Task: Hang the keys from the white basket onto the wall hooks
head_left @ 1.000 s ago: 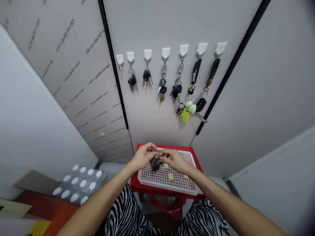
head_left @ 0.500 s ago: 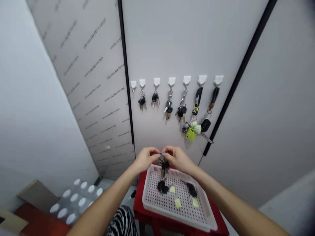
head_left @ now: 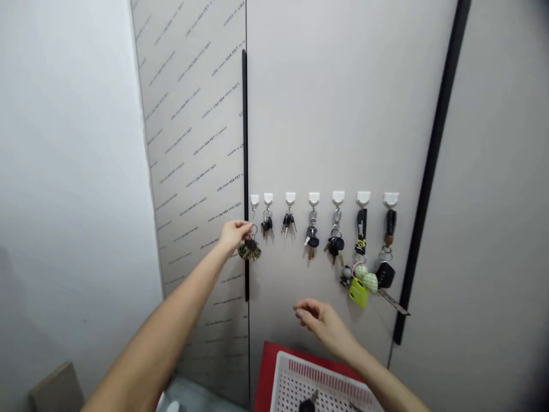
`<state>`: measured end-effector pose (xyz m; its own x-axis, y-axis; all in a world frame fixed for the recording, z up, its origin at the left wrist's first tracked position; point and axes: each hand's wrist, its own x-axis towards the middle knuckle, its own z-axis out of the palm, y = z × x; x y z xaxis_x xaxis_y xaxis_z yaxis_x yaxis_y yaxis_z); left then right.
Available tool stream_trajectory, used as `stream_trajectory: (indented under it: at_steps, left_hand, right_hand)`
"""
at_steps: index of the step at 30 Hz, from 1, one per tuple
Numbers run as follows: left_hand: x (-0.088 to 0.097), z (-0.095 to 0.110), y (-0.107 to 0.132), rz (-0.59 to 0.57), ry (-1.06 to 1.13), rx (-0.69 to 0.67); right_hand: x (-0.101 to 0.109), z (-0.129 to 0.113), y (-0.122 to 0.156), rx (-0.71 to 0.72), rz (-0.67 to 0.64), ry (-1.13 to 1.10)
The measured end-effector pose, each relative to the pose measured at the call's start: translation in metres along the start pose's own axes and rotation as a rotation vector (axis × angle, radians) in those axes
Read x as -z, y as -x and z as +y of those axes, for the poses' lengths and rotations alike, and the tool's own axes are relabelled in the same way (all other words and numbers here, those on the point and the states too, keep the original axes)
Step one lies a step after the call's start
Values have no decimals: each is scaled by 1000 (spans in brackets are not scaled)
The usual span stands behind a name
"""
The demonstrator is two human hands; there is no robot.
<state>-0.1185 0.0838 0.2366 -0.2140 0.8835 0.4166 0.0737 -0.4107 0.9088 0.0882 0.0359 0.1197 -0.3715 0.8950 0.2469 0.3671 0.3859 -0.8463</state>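
The ringed key bunch [head_left: 251,247] is partly hidden by the left hand [head_left: 234,235]; the white basket [head_left: 323,369] is cropped at the bottom.

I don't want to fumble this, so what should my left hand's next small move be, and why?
Perhaps lift the bunch of keys slightly toward the leftmost hook: your left hand holds it just below that hook, which bears no keys.
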Motion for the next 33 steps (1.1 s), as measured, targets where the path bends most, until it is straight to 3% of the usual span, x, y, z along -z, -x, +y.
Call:
stream_trajectory:
  at_steps: [4, 7, 10, 16, 20, 26, 30, 33]
  left_hand:
    - [-4, 17, -34, 120, 112, -8]
    - [-14, 18, -50, 189, 109, 8]
    - [-22, 12, -60, 235, 82, 25]
    - [-24, 0, -68, 330, -18, 62]
    - [-21, -5, -68, 320, -90, 67]
    - [-10, -15, -49, 330, -115, 36]
    - [-10, -36, -6, 242, -41, 60]
    - [-25, -64, 39, 101, 30, 121]
  right_hand:
    - [-1, 19, 12, -21, -23, -5]
    - [3, 15, 13, -32, -27, -4]
    - [9, -9, 2, -1, 13, 40]
    - [8, -81, -35, 254, 62, 165]
    - [1, -92, -51, 335, 100, 274]
    - [14, -50, -53, 205, 137, 383]
    - [26, -2, -26, 52, 124, 463]
    - [27, 43, 2, -82, 109, 483]
